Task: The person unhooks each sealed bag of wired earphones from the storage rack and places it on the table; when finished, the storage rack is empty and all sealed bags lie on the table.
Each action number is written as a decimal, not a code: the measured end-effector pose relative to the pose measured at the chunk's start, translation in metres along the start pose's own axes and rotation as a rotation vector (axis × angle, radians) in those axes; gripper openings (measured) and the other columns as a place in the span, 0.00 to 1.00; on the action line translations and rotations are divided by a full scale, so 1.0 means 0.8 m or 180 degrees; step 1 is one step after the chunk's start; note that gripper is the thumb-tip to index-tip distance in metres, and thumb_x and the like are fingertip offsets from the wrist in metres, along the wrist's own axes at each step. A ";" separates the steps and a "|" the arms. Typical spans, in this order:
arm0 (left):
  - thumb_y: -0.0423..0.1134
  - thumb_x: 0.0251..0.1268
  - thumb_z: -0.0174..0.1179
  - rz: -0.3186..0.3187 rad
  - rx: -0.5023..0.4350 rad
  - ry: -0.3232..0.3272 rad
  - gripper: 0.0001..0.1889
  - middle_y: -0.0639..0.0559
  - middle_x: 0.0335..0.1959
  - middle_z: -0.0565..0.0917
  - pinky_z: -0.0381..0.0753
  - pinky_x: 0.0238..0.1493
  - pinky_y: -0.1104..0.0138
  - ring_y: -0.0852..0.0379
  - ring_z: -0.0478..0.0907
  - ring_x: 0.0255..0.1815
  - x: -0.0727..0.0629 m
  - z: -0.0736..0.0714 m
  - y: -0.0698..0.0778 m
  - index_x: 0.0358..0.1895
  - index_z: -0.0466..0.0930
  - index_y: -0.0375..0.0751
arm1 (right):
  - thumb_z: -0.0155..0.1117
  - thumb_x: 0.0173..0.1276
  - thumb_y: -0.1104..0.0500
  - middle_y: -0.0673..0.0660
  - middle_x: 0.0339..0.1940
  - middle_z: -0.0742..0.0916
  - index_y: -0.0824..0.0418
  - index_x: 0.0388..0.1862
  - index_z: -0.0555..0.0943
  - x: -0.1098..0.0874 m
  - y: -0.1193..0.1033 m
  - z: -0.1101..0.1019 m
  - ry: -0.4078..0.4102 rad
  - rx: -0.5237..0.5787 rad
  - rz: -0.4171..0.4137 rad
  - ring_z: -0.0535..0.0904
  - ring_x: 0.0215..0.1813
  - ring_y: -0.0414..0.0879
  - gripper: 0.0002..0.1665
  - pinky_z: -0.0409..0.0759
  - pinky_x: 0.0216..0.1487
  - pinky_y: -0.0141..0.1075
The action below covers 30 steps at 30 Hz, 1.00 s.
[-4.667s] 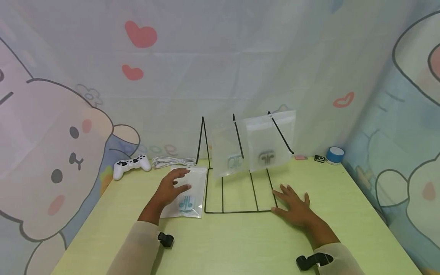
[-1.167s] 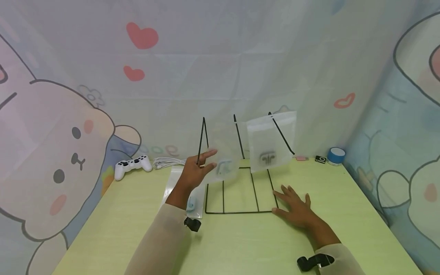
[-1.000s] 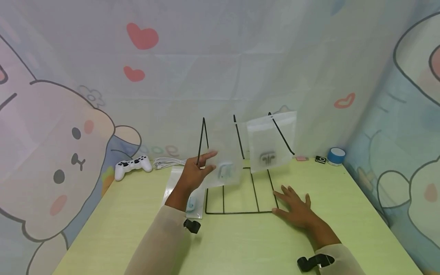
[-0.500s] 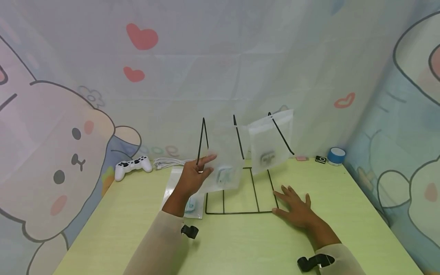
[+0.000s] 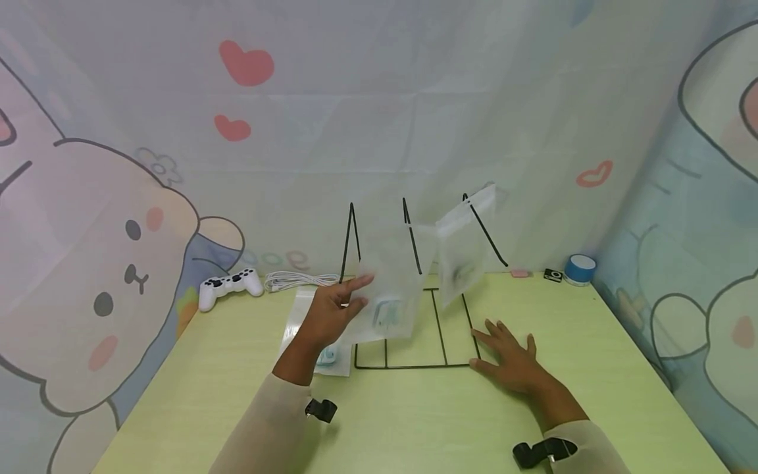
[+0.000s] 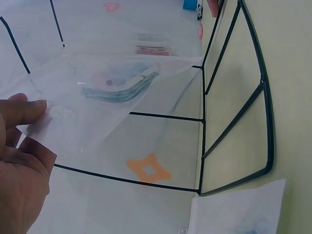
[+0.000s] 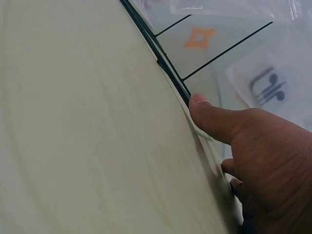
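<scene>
My left hand [image 5: 328, 314] pinches the left edge of a clear plastic bag [image 5: 398, 276] that hangs on the middle prong of a black wire rack [image 5: 414, 367]. Light blue earphones [image 5: 387, 312] show inside this bag. In the left wrist view, thumb [image 6: 34, 111] and fingers grip its corner and the bag is pulled out slantwise. On the right prong hangs another plastic bag [image 5: 464, 247], turned edge-on, with dark earphones [image 7: 269, 87] in it. My right hand [image 5: 508, 359] lies with spread fingers at the rack's right base corner, its thumb against the base wire.
Another bag [image 5: 295, 322] with blue earphones lies flat left of the rack, partly behind my left hand. Along the back stand a white game controller [image 5: 231, 287], a coiled white cable [image 5: 299, 280], a pink item [image 5: 520, 273], a small black device [image 5: 553, 275] and a blue-and-white cylinder [image 5: 580, 268].
My left hand has gone from above the flat bag to the middle hanging bag and drawn it down and nearer. The right hanging bag has swung edge-on. My right hand has stayed put.
</scene>
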<state>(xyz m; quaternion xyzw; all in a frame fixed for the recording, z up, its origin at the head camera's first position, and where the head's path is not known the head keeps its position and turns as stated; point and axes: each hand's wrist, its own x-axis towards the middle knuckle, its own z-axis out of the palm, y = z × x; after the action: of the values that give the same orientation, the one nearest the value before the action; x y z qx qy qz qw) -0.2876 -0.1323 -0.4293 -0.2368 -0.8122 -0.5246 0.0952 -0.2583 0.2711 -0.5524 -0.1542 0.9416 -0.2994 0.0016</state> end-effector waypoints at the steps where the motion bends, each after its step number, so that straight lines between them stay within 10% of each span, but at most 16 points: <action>1: 0.30 0.77 0.67 0.0011 0.0000 -0.0003 0.24 0.46 0.74 0.83 0.66 0.23 0.70 0.53 0.82 0.55 -0.001 0.000 0.001 0.72 0.85 0.49 | 0.65 0.79 0.35 0.68 0.91 0.62 0.50 0.86 0.70 0.000 0.000 0.000 -0.0002 -0.0006 0.0004 0.49 0.91 0.74 0.43 0.27 0.75 0.85; 9: 0.29 0.77 0.67 0.0130 -0.0118 -0.0081 0.22 0.40 0.73 0.83 0.65 0.22 0.71 0.66 0.77 0.32 -0.011 0.001 0.005 0.71 0.85 0.42 | 0.65 0.79 0.35 0.68 0.90 0.62 0.50 0.86 0.70 0.000 0.000 0.001 -0.0004 -0.0030 0.0003 0.49 0.91 0.75 0.43 0.27 0.75 0.86; 12: 0.28 0.77 0.66 0.0103 -0.0209 -0.0127 0.22 0.38 0.73 0.82 0.63 0.20 0.71 0.67 0.58 0.16 -0.014 0.001 0.008 0.71 0.84 0.41 | 0.65 0.79 0.35 0.68 0.90 0.63 0.50 0.86 0.70 0.002 0.001 0.002 -0.0005 -0.0047 0.0010 0.49 0.91 0.74 0.43 0.28 0.75 0.86; 20: 0.27 0.77 0.64 0.0195 -0.0308 -0.0191 0.22 0.33 0.73 0.81 0.67 0.22 0.72 0.67 0.50 0.13 -0.021 0.002 0.014 0.71 0.83 0.37 | 0.65 0.79 0.34 0.68 0.91 0.62 0.49 0.86 0.70 0.001 0.001 0.001 -0.0007 -0.0055 0.0032 0.49 0.91 0.74 0.44 0.27 0.75 0.86; 24: 0.26 0.77 0.64 0.0293 -0.0311 -0.0193 0.22 0.33 0.73 0.81 0.76 0.31 0.73 0.69 0.63 0.21 -0.026 0.002 0.015 0.71 0.83 0.35 | 0.65 0.79 0.34 0.68 0.91 0.62 0.50 0.86 0.70 0.002 0.001 0.001 0.0002 -0.0066 0.0018 0.49 0.91 0.74 0.44 0.28 0.75 0.86; 30: 0.27 0.77 0.66 0.0372 -0.0180 -0.0186 0.21 0.36 0.71 0.83 0.84 0.44 0.70 0.64 0.83 0.61 -0.035 0.001 0.021 0.70 0.84 0.35 | 0.65 0.79 0.34 0.68 0.90 0.62 0.50 0.86 0.70 0.003 0.002 0.002 0.0000 -0.0056 0.0018 0.49 0.91 0.74 0.44 0.27 0.75 0.86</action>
<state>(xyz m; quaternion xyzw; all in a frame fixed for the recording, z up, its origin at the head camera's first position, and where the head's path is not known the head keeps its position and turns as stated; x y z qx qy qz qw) -0.2554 -0.1339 -0.4276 -0.3017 -0.7842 -0.5337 0.0951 -0.2610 0.2709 -0.5544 -0.1515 0.9446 -0.2911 0.0012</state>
